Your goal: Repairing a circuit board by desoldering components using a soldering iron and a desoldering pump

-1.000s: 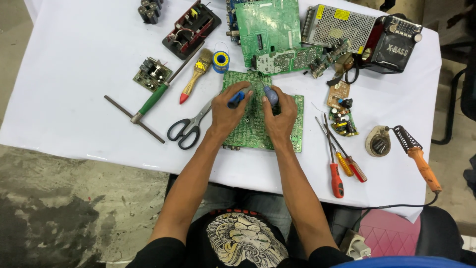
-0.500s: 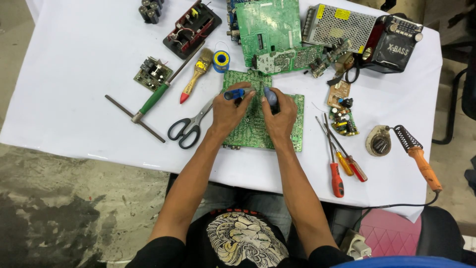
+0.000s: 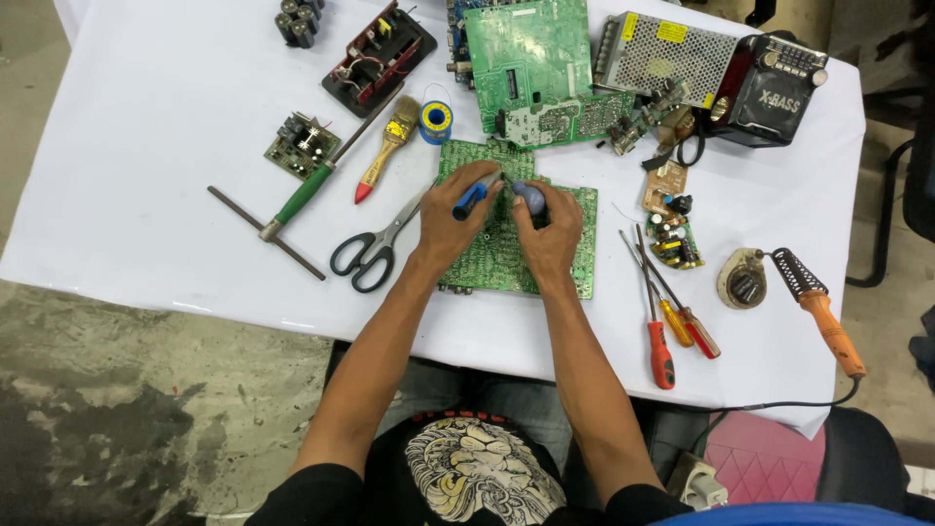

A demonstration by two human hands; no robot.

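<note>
1. The left hand (image 3: 458, 219) is closed around a blue-handled tool (image 3: 471, 199) — likely a soldering iron; its tip meets the green circuit board (image 3: 502, 248) lying under both hands.
2. The right hand (image 3: 550, 234) is curled around a blue-grey bulb (image 3: 531, 196), seemingly a desoldering pump, just beside that tip.
3. The fingers crowd the tip — a slip could burn them.
4. The board lies loose on the white table (image 3: 146, 146); pressure might skid it.
5. Scissors (image 3: 375, 248) sit just left of the left wrist and screwdrivers (image 3: 672, 321) right of the right forearm — an elbow could knock them.
</note>
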